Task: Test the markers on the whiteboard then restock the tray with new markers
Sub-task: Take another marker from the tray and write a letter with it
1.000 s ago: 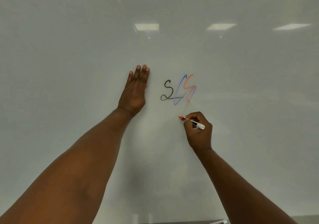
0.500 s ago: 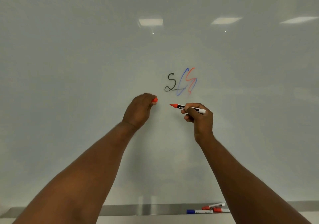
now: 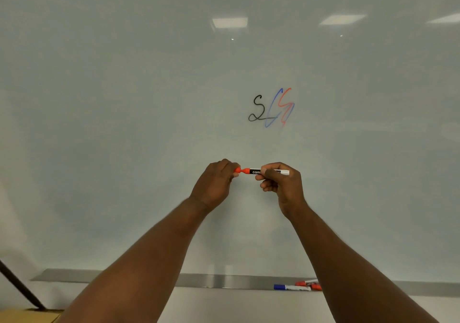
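My right hand (image 3: pixel 281 183) grips a red whiteboard marker (image 3: pixel 254 171) held level in front of the whiteboard (image 3: pixel 124 123). My left hand (image 3: pixel 216 183) holds the red cap (image 3: pixel 237 170) at the marker's tip; cap and tip meet. Above the hands are black, blue and red test scribbles (image 3: pixel 272 108). The metal tray (image 3: pixel 199 280) runs along the board's bottom edge, with a blue-capped marker (image 3: pixel 291 287) and red-capped markers (image 3: pixel 308 283) lying on it beside my right forearm.
A dark pole (image 3: pixel 20 287) slants at the lower left above a tan surface (image 3: pixel 27 316). Ceiling lights reflect in the upper part of the board.
My left hand left the board and curled round the red cap. Both hands dropped below the scribbles and came together, cap meeting marker tip. The view tilted down, showing the tray.
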Tool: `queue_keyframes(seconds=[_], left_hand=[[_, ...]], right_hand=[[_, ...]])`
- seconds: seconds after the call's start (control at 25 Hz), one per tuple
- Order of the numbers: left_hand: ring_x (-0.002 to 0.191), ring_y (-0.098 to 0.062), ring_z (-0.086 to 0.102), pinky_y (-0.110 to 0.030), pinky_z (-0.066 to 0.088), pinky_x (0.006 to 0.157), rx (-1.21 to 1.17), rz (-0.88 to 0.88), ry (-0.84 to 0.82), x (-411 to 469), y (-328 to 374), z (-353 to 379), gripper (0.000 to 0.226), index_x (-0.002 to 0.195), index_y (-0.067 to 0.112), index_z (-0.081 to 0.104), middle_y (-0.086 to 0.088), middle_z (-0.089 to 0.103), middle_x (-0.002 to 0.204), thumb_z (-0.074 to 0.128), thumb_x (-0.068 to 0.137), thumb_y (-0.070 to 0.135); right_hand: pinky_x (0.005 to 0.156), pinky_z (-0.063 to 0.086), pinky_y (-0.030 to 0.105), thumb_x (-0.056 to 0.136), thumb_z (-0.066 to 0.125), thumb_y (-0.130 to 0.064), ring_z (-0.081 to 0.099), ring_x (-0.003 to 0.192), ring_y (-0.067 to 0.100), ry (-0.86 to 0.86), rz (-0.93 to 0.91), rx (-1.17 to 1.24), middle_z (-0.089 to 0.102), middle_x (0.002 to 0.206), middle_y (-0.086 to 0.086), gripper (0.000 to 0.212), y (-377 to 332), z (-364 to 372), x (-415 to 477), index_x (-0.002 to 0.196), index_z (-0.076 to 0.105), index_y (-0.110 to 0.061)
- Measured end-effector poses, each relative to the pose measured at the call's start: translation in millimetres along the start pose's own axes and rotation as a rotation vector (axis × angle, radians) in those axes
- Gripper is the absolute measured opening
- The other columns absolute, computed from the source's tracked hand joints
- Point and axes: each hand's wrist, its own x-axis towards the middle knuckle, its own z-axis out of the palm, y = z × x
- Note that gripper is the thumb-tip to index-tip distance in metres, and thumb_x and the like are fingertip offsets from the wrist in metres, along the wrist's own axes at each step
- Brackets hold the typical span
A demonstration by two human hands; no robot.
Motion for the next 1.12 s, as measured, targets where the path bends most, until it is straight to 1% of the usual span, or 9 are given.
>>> queue_keyframes(seconds=[0.2,0.32,0.48,0.64,0.72,0.8,0.92,1.04,1.12], left_hand=[[0.082,-0.022,0.058,-0.033,0.048,0.074,0.004,0.024,-0.052,-9,6,0,0.019,0.116,0.014,0.064,-0.004,0.065,0.1,0.056,0.099,0.016],[0.08,-0.021,0.056,-0.03,0.046,0.068,0.005,0.002,-0.114,-19,4,3,0.019,0.115,0.015,0.064,-0.004,0.064,0.099,0.055,0.098,0.015],[0.074,-0.023,0.054,-0.031,0.043,0.065,0.011,0.002,-0.173,-29,11,11,0.017,0.109,0.013,0.066,-0.005,0.063,0.094,0.056,0.095,0.009],[0.071,-0.023,0.054,-0.032,0.043,0.062,0.009,-0.005,-0.177,-38,12,16,0.015,0.106,0.013,0.066,-0.004,0.063,0.091,0.058,0.095,0.01],[0.072,-0.021,0.054,-0.033,0.046,0.062,-0.001,-0.057,-0.189,-51,8,21,0.015,0.109,0.015,0.066,-0.003,0.063,0.093,0.056,0.098,0.016],[0.072,-0.02,0.056,-0.034,0.048,0.064,0.005,-0.104,-0.203,-72,3,28,0.015,0.109,0.017,0.066,-0.002,0.065,0.092,0.057,0.098,0.02],[0.073,-0.02,0.058,-0.034,0.047,0.068,0.064,-0.124,-0.22,-110,-7,43,0.013,0.106,0.02,0.067,0.002,0.065,0.089,0.06,0.095,0.021],[0.08,-0.018,0.059,-0.033,0.046,0.077,0.087,-0.166,-0.257,-148,-13,55,0.015,0.109,0.024,0.066,0.005,0.065,0.093,0.056,0.098,0.027],[0.088,-0.019,0.062,-0.033,0.047,0.084,0.085,-0.217,-0.259,-175,-13,60,0.02,0.113,0.022,0.065,0.004,0.068,0.1,0.056,0.097,0.029]], right_hand=[[0.064,0.057,0.033,0.094,0.065,-0.008,0.067,0.069,0.026,-0.082,0.099,-0.015,0.076,0.091,0.019,0.014,5,-3,-4,0.105,0.071,-0.002],[0.062,0.056,0.032,0.089,0.071,-0.008,0.066,0.071,0.024,-0.151,0.18,-0.081,0.075,0.096,0.019,0.018,14,-10,-3,0.108,0.073,-0.007],[0.057,0.049,0.029,0.088,0.069,0.0,0.056,0.065,0.02,-0.142,0.228,-0.032,0.072,0.094,0.025,0.019,32,-16,-4,0.107,0.072,-0.001],[0.063,0.051,0.029,0.09,0.067,-0.002,0.057,0.069,0.02,-0.182,0.27,-0.04,0.073,0.092,0.021,0.017,41,-20,-6,0.106,0.073,-0.002],[0.067,0.052,0.026,0.088,0.072,-0.008,0.063,0.075,0.017,-0.247,0.234,-0.204,0.075,0.093,0.013,0.017,45,-20,-6,0.104,0.077,-0.01],[0.068,0.052,0.019,0.083,0.079,-0.01,0.068,0.079,0.009,-0.315,0.13,-0.392,0.077,0.09,0.001,0.019,54,-16,-8,0.101,0.079,-0.015],[0.076,0.047,0.015,0.08,0.083,-0.018,0.068,0.085,0.003,-0.382,0.005,-0.703,0.077,0.096,-0.008,0.024,89,-9,-19,0.103,0.08,-0.02],[0.078,0.05,0.025,0.083,0.077,-0.027,0.066,0.084,0.006,-0.398,-0.1,-0.951,0.076,0.096,-0.012,0.02,133,-3,-41,0.103,0.079,-0.03],[0.083,0.051,0.033,0.086,0.074,-0.023,0.066,0.088,0.014,-0.362,-0.146,-0.979,0.076,0.098,-0.009,0.019,161,4,-60,0.103,0.078,-0.029]])
